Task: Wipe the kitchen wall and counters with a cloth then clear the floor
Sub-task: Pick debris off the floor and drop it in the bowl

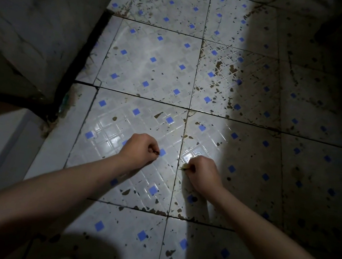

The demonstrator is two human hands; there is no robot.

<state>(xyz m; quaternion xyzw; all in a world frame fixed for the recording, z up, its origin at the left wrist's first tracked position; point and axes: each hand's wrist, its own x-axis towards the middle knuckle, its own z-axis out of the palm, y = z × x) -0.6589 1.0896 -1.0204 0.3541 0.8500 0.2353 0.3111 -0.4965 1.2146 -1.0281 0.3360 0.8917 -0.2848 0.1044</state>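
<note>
Across the tiled floor (pixel 153 64), brown scraps lie scattered, thickest far right. Your left hand (pixel 139 149) pinches a dark fleck; your right hand (pixel 200 171) pinches a pale scrap (pixel 185 167). They look light and brittle, so lift them by their edges.

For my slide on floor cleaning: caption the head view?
Both hands, left and right, pinch small scraps above the speckled tiled floor.

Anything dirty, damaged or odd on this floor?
Yes. The white floor tiles with blue diamonds are littered with brown flecks of debris, densest on the right. Grime lines the dark cabinet base. Each hand, left and right, pinches a small scrap.
</note>
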